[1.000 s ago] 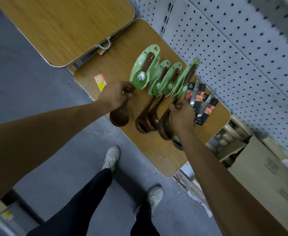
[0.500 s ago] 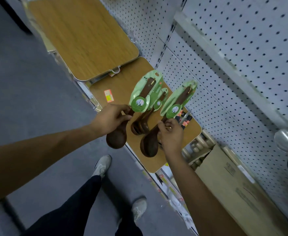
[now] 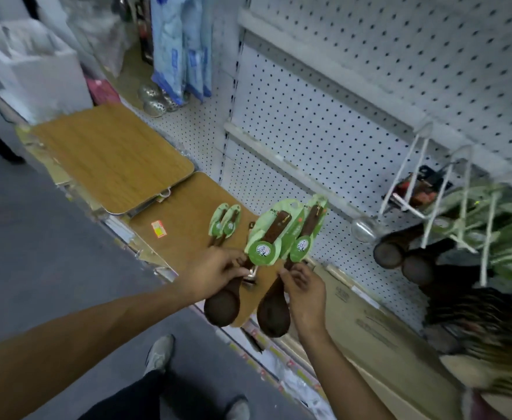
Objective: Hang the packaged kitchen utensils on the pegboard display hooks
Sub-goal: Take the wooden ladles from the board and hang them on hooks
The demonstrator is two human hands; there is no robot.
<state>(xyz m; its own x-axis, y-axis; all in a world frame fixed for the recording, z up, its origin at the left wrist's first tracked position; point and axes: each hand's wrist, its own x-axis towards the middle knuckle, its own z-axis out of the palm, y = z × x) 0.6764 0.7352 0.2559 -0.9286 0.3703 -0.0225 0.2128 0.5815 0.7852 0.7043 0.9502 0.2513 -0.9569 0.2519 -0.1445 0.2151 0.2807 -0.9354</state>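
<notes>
Your left hand [image 3: 215, 272] holds a dark brown wooden ladle [image 3: 222, 307] on a pale green card [image 3: 268, 237] bearing a darker green round label with white print. The ladle [image 3: 274, 313] in your right hand [image 3: 304, 291] matches — same brown, same greens. Two more green-carded ladles [image 3: 225, 224] lie on the wood-grain tan board [image 3: 185, 219], which carries an orange-and-yellow sticker [image 3: 158, 229]. Pegboard [image 3: 303, 116]: white, with a regular grid of dark dots. Floor [image 3: 36, 237]: plain grey. Hanging packets [image 3: 182, 47]: light blue. Display hooks [image 3: 418, 177]: white wire.
</notes>
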